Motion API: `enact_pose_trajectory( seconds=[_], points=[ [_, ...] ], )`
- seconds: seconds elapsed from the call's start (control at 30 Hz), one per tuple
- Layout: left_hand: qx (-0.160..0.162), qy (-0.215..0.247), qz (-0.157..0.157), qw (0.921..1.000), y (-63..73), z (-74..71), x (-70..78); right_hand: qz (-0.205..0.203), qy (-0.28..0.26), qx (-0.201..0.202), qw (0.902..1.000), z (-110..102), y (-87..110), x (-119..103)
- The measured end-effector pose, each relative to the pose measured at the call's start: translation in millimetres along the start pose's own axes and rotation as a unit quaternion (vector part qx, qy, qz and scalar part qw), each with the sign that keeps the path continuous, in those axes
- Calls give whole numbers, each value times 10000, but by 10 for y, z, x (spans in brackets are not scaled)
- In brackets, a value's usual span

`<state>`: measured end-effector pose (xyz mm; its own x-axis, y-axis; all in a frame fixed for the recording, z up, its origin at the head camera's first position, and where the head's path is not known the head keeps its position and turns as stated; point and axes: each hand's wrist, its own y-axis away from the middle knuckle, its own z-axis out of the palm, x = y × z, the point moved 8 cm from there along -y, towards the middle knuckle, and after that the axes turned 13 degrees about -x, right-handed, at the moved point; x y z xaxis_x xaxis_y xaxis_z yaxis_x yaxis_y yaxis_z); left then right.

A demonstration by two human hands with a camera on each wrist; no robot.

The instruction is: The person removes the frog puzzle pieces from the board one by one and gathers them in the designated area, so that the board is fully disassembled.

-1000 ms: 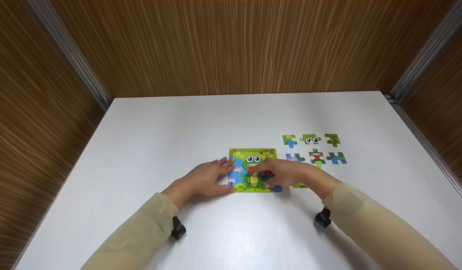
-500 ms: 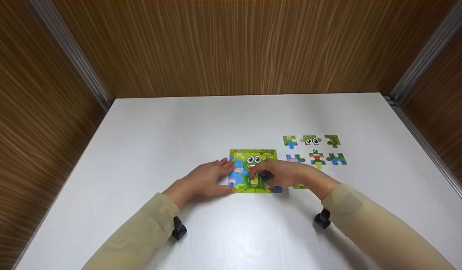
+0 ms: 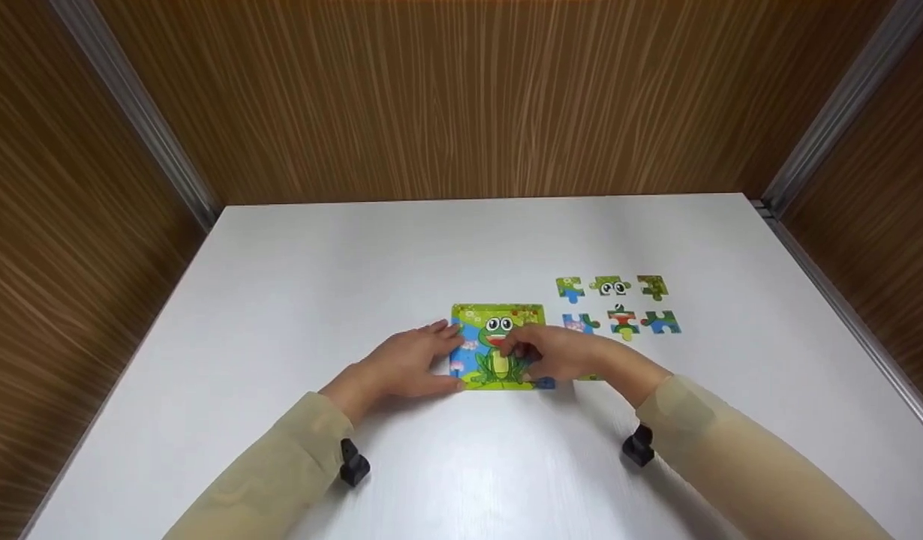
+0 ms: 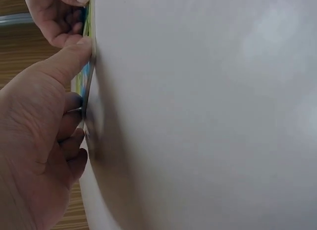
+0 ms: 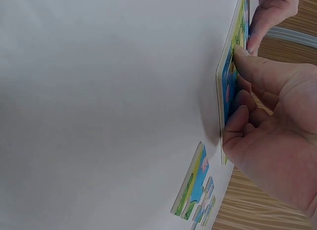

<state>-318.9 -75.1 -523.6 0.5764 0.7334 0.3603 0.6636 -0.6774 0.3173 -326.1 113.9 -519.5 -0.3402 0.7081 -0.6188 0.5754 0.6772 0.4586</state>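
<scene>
A square frog puzzle board (image 3: 499,369) lies on the white table. At its left edge my left hand (image 3: 409,362) rests with thumb and fingers spread, the thumb at the near corner. My right hand (image 3: 563,351) is over the board's right part, its fingers bent down onto the picture and its thumb near the lower right. In the right wrist view the thumb (image 5: 257,69) touches the board's face. The fingers hide whether a piece is between them. Right of the board lie loose jigsaw pieces, among them one with frog eyes (image 3: 611,287) and one with a red mouth (image 3: 623,321).
More pieces lie in rows there, including a green-and-brown one (image 3: 654,286) and a blue-and-green one (image 3: 662,322). Some are partly hidden under the right forearm. A wood-grain panel (image 3: 484,105) stands behind the table, with panels at both sides.
My right index finger has drawn in from a straighter pose to a bent one over the board. My left hand keeps its place. The head view has shifted slightly.
</scene>
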Motion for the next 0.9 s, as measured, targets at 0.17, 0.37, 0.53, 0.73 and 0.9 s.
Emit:
enact_pose_trajectory(
  seconds=[0.17,0.37,0.53,0.73,0.9],
  points=[
    [143,-98,187,9997,-21,-14,174,-206,-192,-88,9996,29,-30,-8],
    [84,182,376,9991,-76,48,275,-394,-326,-103,9986,40,-38,-29],
    [111,171,332,9992,-79,44,225,-488,-453,-9,9978,22,-38,-59],
    [31,-112,461,9989,-80,67,245,-709,-319,175,9968,17,-10,-61],
    [-13,-285,543,9981,-91,78,290,-829,-178,333,9958,36,44,-40]
  ],
)
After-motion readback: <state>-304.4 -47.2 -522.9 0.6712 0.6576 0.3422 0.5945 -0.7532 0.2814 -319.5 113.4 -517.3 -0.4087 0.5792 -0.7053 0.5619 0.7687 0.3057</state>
